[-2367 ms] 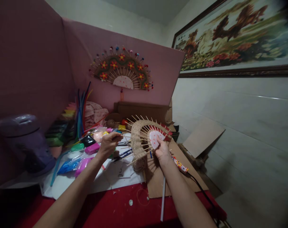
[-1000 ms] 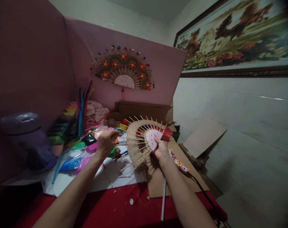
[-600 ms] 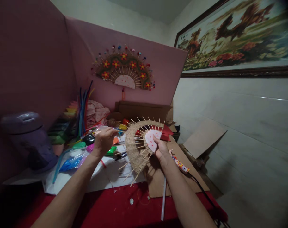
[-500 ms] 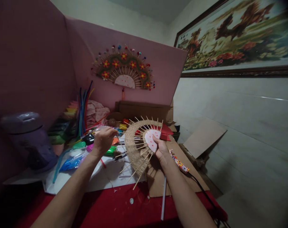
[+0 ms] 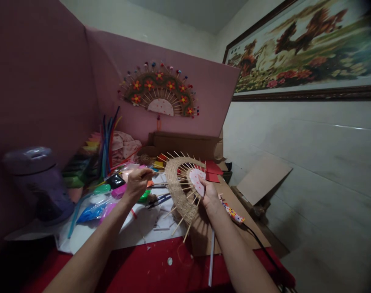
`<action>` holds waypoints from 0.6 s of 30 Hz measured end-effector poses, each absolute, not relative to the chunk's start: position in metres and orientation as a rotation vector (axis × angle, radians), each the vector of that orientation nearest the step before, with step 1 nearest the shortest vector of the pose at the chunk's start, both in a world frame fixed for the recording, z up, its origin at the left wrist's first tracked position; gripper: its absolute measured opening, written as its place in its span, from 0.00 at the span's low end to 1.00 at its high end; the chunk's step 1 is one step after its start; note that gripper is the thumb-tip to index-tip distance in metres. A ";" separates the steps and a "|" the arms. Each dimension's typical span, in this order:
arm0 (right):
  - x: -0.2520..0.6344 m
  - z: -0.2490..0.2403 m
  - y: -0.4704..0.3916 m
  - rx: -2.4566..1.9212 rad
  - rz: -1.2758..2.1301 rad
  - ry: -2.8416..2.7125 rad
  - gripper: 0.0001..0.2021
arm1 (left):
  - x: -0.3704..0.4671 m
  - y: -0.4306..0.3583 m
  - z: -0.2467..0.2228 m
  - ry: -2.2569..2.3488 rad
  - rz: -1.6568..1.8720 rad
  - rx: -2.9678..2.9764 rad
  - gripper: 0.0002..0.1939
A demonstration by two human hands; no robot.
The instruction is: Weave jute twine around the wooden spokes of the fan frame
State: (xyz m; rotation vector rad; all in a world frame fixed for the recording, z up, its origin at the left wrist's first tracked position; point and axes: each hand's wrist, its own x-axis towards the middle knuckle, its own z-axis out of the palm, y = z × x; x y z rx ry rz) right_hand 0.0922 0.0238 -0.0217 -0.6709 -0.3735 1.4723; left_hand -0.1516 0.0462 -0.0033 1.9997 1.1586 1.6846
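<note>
A handmade fan [image 5: 181, 191] of thin wooden sticks, with a woven twine band and a white half-round base with pink dots, is held up over the table, tilted. My right hand [image 5: 209, 193] grips it by the dotted base, thumb on the front face. At the fan's left edge, my left hand [image 5: 139, 182] is closed in a pinch at the outer end of one stick; the fingertips hide the exact contact. Below and behind the fan lie scissors [image 5: 161, 200], partly covered. To the right of my right hand rests a flower-patterned glue gun [image 5: 232, 212].
Bags of coloured clay [image 5: 92, 209] and pipe cleaners [image 5: 107, 142] crowd the left, beside a purple bottle [image 5: 40, 183]. Cardboard [image 5: 203, 240] and a clear glue stick [image 5: 211, 260] lie at the front right. A decorated fan [image 5: 161, 89] hangs on the pink panel.
The fan has turned slightly and shifted a little right, more edge-on to me. My left hand has moved slightly right and down, still pinching at its edge. More of the scissors shows.
</note>
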 end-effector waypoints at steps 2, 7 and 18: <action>0.090 -0.020 0.022 -0.666 1.490 -0.365 0.12 | -0.147 0.048 -0.010 1.120 1.620 1.955 0.08; 0.084 -0.011 0.015 -0.648 1.521 -0.295 0.12 | -0.138 0.050 -0.021 1.072 1.540 1.870 0.10; 0.085 -0.019 0.018 -0.577 1.408 -0.341 0.11 | -0.126 0.042 -0.027 0.859 1.420 1.760 0.12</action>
